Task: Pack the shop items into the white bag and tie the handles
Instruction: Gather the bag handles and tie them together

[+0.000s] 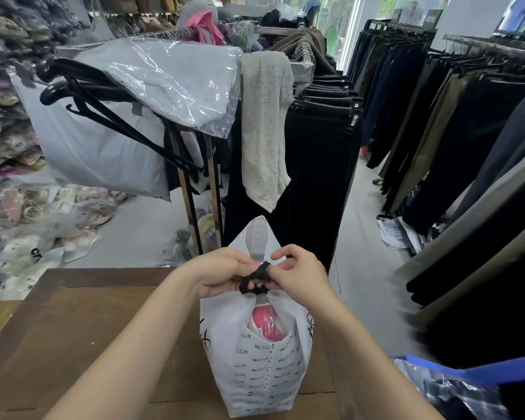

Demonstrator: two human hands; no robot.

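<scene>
The white bag (pixel 264 368) with black printed lettering stands upright on the brown wooden table (pixel 82 334). A pink wrapped item (pixel 267 324) shows through its side opening. One white handle loop (pixel 258 237) sticks up beyond my hands. My left hand (pixel 222 272) and my right hand (pixel 297 275) meet just above the bag's mouth. Both pinch a black band (pixel 255 278) that wraps the gathered neck of the bag. The bag's other handle is hidden behind my fingers.
A clothes rack (pixel 194 189) stands right behind the table, draped with clear plastic bags, black hangers and a grey speckled cloth (pixel 265 128). Dark trousers hang on racks at the right. Bagged goods pile up at the left. A blue-edged bag (pixel 467 386) lies at the lower right.
</scene>
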